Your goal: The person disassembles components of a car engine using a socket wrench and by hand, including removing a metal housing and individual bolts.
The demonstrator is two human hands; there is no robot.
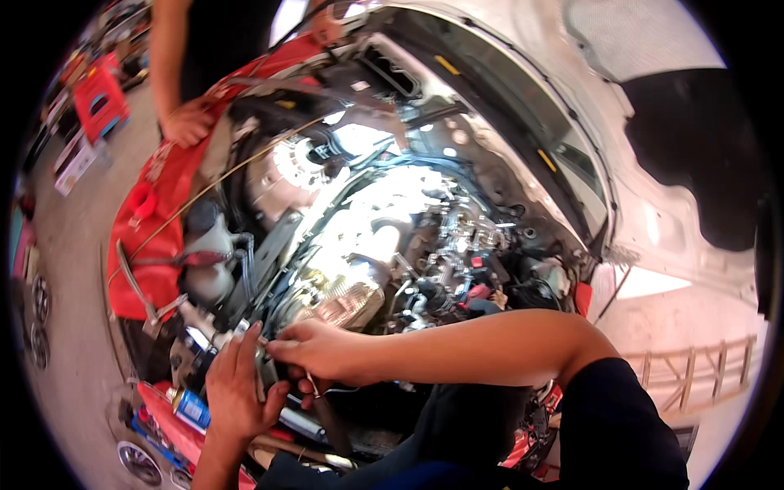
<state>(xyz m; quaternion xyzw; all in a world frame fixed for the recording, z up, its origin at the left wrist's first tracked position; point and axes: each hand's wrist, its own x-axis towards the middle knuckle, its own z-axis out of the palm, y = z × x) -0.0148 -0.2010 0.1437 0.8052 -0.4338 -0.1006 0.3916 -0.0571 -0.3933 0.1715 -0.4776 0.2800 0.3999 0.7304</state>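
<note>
My left hand point(242, 388) is at the front edge of the engine bay, its fingers stretched out along a metal part and its thumb apart. Just to its right, my right hand point(320, 353) is closed, with its fingertips bent down. A thin metal piece point(313, 384) shows below those fingers; its kind is hidden. Both hands are close together, and my right forearm crosses in front of the engine point(457, 237). A ribbed metal shield point(343, 300) lies beyond my right hand, in bright light.
A blue spray can point(192, 408) lies beside my left wrist. Red covers point(155, 245) drape the car's edge, with a bent metal handle point(135, 282) on top. Another person's hand point(188, 124) rests on the far left fender. The raised hood point(653, 163) stands at the right.
</note>
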